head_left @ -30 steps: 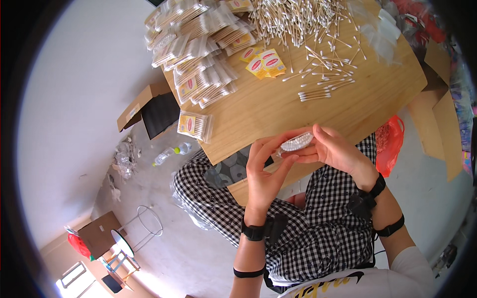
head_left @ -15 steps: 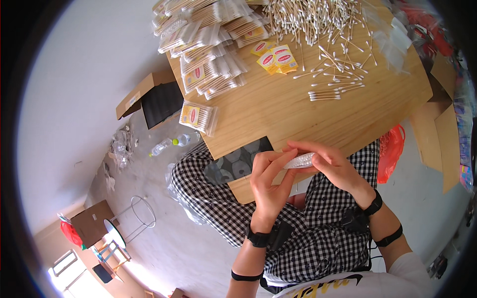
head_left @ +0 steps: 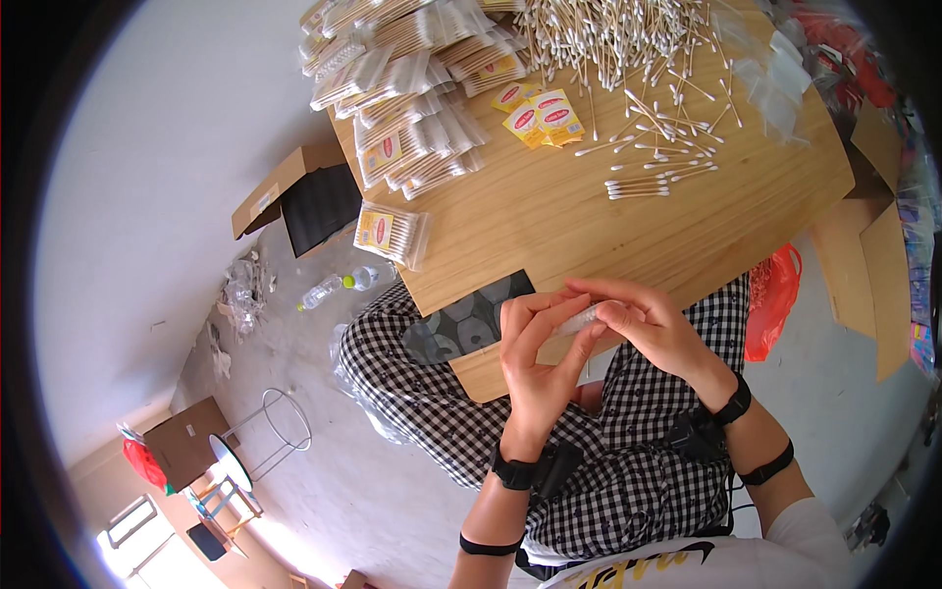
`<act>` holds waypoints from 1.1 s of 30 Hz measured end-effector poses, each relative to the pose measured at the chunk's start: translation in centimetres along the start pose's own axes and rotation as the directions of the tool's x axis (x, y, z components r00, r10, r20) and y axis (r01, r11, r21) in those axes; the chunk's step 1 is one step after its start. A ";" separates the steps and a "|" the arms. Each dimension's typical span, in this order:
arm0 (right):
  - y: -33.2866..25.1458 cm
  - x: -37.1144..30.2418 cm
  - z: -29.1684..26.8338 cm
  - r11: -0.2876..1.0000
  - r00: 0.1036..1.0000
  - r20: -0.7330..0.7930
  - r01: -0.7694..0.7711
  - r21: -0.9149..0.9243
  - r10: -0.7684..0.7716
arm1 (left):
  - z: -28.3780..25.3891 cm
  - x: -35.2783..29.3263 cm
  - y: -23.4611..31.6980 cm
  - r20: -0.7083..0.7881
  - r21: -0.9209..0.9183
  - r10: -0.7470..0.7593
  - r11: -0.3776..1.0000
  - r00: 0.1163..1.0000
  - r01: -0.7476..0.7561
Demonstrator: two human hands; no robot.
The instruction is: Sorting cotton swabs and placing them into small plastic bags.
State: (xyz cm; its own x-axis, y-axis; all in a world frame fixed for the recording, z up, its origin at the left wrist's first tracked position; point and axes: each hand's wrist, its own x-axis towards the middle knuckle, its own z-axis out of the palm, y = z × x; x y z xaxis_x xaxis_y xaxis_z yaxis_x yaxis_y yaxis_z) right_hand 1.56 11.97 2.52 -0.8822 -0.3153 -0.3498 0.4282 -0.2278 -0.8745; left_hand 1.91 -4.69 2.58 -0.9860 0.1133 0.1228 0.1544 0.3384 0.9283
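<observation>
A small bundle of cotton swabs (head_left: 576, 321), its white tips packed together, is held between my two hands over the near edge of the table. My left hand (head_left: 537, 355) grips one end with fingers curled round it. From the other side, my right hand (head_left: 655, 329) closes its thumb and fingers on the bundle and hides much of it. Past my hands, a few loose cotton swabs (head_left: 638, 187) lie side by side on the wooden table (head_left: 530, 221). Yellow and white printed cards (head_left: 555, 118) rest farther back.
Stacked packets of cotton swabs (head_left: 417, 128) fill the far left, with a single packet (head_left: 389, 234) nearer. A large heap of loose swabs (head_left: 613, 34) lies at the back. Clear plastic bags (head_left: 780, 88) are at the right edge. A dark patterned pad (head_left: 471, 319) sits by my left knee.
My right thumb and fingers have closed farther over the bundle, so fewer white tips show. My left hand has barely shifted.
</observation>
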 end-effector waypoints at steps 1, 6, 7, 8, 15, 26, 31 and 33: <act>0.0 0.1 -0.1 1.000 1.000 -0.003 -0.008 -0.023 0.008 | 0.4 0.0 -0.1 -0.012 -0.060 -0.056 0.997 0.998 0.056; -0.2 0.3 0.4 0.999 1.000 -0.018 -0.002 0.036 0.003 | 0.8 -0.1 -0.2 -0.034 -0.245 -0.177 0.956 0.984 0.163; -0.1 0.2 0.5 1.000 1.000 -0.023 0.012 0.003 -0.012 | 0.8 -0.3 0.1 -0.031 -0.246 -0.195 0.952 0.980 0.182; -0.1 0.1 0.5 0.999 0.999 -0.028 0.026 -0.030 -0.027 | 0.8 -0.4 0.3 -0.029 -0.247 -0.214 0.948 0.976 0.200; -0.4 0.1 0.5 0.999 1.000 0.010 -0.011 0.042 0.011 | -0.3 -0.3 -0.3 0.068 -0.440 -0.304 0.846 0.950 0.302; -0.2 0.6 1.0 0.997 0.999 -0.009 0.043 -0.059 -0.044 | 0.1 -0.2 -0.9 0.035 -0.448 -0.321 0.841 0.946 0.302; -0.3 0.7 0.8 0.998 1.000 0.002 0.010 -0.061 -0.010 | -1.1 0.0 -0.9 0.053 -0.375 -0.230 0.897 0.972 0.233; -0.7 0.6 0.7 1.000 0.999 0.011 -0.031 -0.006 0.031 | -1.8 0.5 -0.4 0.063 -0.240 -0.160 0.956 0.985 0.171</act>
State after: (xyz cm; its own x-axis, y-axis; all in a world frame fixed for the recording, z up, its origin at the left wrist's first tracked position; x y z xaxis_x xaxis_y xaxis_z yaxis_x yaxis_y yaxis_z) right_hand 0.91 11.25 3.15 -0.8662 -0.3327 -0.3729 0.4540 -0.2124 -0.8653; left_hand 1.21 -6.45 2.92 -0.9920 0.1162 -0.0500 -0.0362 0.1185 0.9923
